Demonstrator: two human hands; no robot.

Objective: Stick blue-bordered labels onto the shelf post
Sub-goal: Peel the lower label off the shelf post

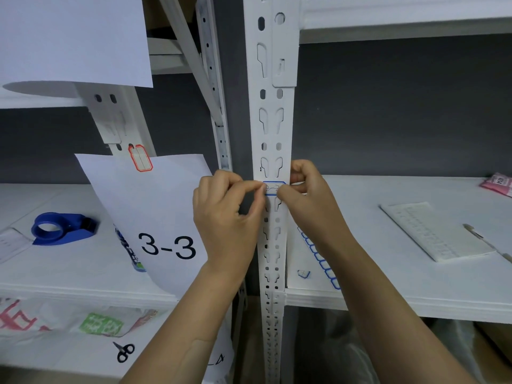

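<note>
A white perforated shelf post (270, 128) runs up the middle of the view. A blue-bordered label (273, 187) lies across the post at hand height. My left hand (227, 209) pinches the label's left end between thumb and forefinger. My right hand (307, 200) pinches its right end, with fingers curled round the post's edge. Part of the label is hidden by my fingertips. A sheet of blue-bordered labels (318, 259) lies on the shelf just right of the post, partly under my right forearm. One loose blue-bordered label (304, 273) lies beside it.
A paper sign marked 3-3 (155, 214) hangs from the left post under a red-bordered label (140, 157). A blue tape dispenser (62, 228) sits on the left shelf. A white sheet (435, 231) and a pen (483, 239) lie on the right shelf. Scissors (124, 351) lie lower left.
</note>
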